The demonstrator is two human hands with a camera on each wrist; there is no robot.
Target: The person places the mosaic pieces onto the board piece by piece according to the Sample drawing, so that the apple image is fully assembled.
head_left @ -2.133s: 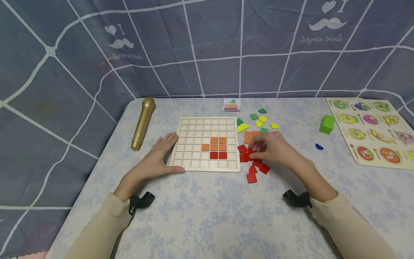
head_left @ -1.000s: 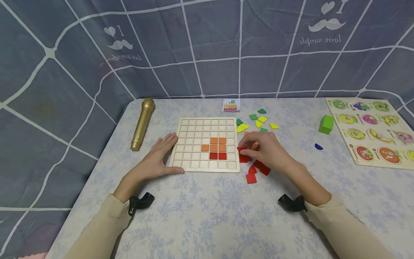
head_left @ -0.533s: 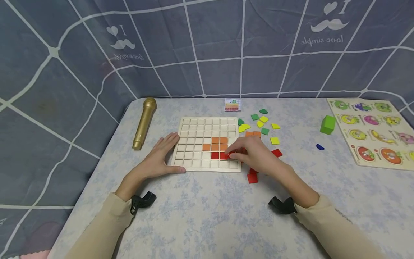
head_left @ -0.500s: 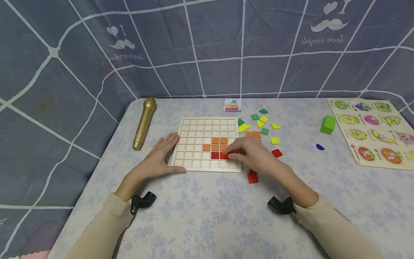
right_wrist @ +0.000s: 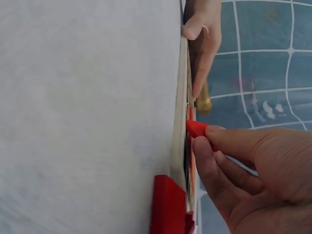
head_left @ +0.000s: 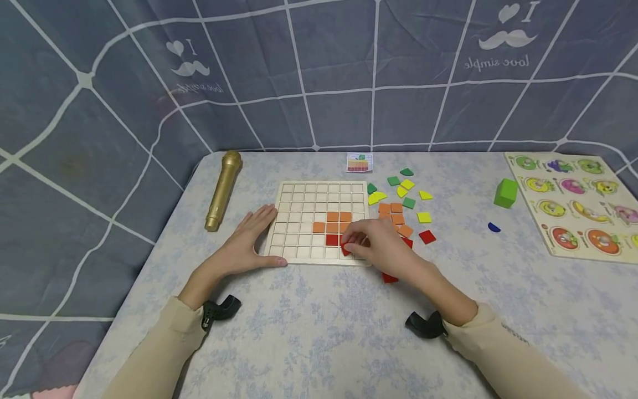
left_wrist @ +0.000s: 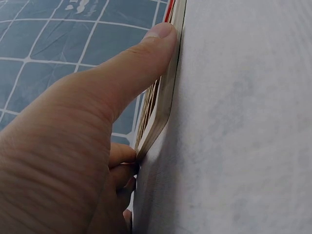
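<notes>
My left hand (head_left: 244, 241) rests spread at the left side of the pale wooden grid board (head_left: 294, 236), its thumb on the near edge. In the left wrist view the thumb (left_wrist: 141, 56) lies over the board's rim. Several orange square tiles (head_left: 332, 228) and a red square tile (head_left: 332, 240) sit in the grid. My right hand (head_left: 381, 244) pinches another red tile (right_wrist: 196, 128) between thumb and fingertips, tilted close over the lower right cells. That hand covers part of the board's right side and some loose red tiles.
Loose orange tiles (head_left: 397, 219), red tiles (head_left: 427, 237), yellow pieces (head_left: 424, 217) and green pieces (head_left: 408, 203) lie right of the board. Behind it is a small pattern card (head_left: 359, 162). A gold microphone-shaped object (head_left: 222, 191) lies left; a green block (head_left: 505, 193) and fruit picture board (head_left: 573, 202) are right.
My right hand has moved left from the loose red tiles onto the board with a red tile, then slightly nearer to me. The left hand has stayed at the board's edge.
</notes>
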